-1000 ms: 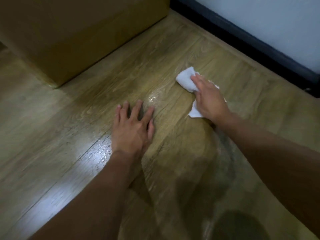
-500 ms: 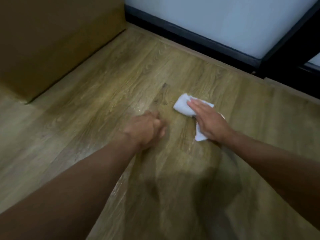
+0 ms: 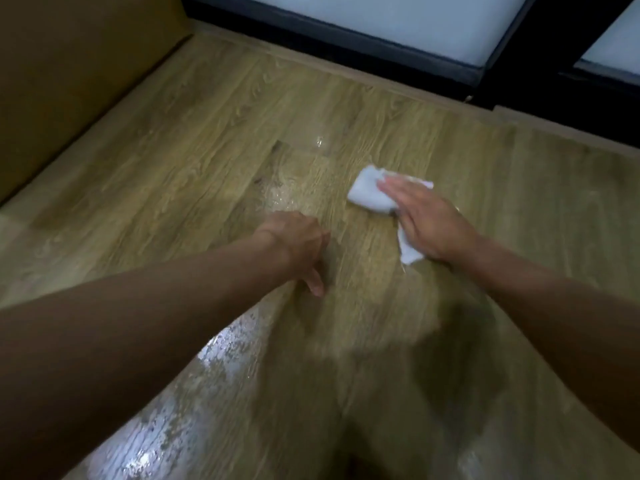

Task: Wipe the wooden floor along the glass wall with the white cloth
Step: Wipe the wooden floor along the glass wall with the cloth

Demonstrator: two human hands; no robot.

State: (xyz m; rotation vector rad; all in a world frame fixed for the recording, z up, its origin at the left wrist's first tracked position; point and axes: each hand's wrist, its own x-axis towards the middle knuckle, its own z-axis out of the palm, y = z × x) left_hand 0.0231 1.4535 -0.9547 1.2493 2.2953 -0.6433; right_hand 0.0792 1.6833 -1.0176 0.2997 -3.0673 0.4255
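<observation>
The white cloth [image 3: 367, 194] lies crumpled on the wooden floor [image 3: 214, 133], a short way in front of the glass wall [image 3: 415, 15]. My right hand [image 3: 429, 220] presses flat on the cloth, fingers stretched out over it, so only its left end and a strip by my wrist show. My left hand [image 3: 298, 244] rests on the floor to the left of the cloth, fingers curled under into a loose fist, thumb pointing back toward me. It holds nothing.
A large brown cardboard box [image 3: 69, 71] stands at the left, against the wall's black base frame [image 3: 346, 36]. Wet shiny patches [image 3: 221, 355] gleam on the boards below my left arm and near the floor's middle. My shadow darkens the floor in front of me.
My left hand went from flat with spread fingers to a curled fist. My right hand slid the cloth along the floor, and the view swung right, bringing the glass wall's frame corner into sight.
</observation>
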